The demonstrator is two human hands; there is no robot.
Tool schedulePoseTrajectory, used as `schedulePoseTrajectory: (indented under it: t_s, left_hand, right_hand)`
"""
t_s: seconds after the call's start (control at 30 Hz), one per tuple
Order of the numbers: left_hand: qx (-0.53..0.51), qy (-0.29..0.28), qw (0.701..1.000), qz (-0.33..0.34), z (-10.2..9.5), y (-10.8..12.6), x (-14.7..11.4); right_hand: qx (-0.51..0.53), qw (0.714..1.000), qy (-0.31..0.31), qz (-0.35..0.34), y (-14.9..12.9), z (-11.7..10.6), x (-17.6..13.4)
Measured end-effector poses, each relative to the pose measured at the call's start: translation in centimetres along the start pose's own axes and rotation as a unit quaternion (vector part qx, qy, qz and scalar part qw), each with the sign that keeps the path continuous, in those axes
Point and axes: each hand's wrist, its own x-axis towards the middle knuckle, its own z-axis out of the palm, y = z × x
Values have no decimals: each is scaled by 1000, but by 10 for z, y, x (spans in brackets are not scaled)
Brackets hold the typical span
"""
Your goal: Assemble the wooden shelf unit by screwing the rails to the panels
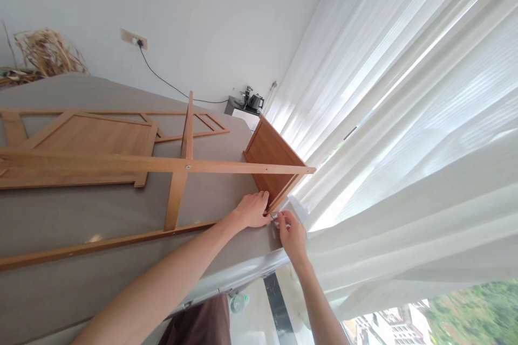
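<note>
The right hand (292, 232) pinches a thin piece (273, 219), fingertips drawn together, at the near corner of the wooden panel (272, 153). Just left of it, the left hand (253, 210) curls over that corner by the end of the lower rail (121, 242); whether it grips or only braces, I cannot tell. Best press panel and rail snug with the left hand, and hold the thin piece straight to the joint. Its tip and the joint are hidden. Beyond the hands, the upper rail (243, 167) crosses a flat panel (97, 140) and leaves view leftward; farther off, dark appliances (256, 101) are too small to identify.
</note>
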Motion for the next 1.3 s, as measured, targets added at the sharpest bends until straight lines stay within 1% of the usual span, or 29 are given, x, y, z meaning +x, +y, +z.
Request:
schedulePoseTrajectory:
  t_s: [0.2,0.37,0.5,0.7,0.93,1.07,1.3]
  left_hand:
    - [5,-5,1000,-3,-4,2,-2]
    - [0,-9,1000,-5,-4,2,-2]
    - [0,-10,1000,-4,-5,2,-2]
    - [3,-4,1000,2,-6,2,-3]
    - [6,-5,1000,-1,-1,1,-1]
    - [6,-5,1000,-3,-1,0,-1]
    - [0,-9,1000,-2,-4,1,-2]
  right_hand:
    - [-12,1000,10,0,-6,3,0]
    - [-44,999,1,-11,-14,0,-2]
    - [-52,999,-6,-8,-20,-2,-3]
    - [-16,1000,-8,17,-20,-3,-2]
    - [29,998,0,60,-10,-2,0]
    - [37,997,8,64,-9,0,-2]
    - [25,997,11,71,-14,1,1]
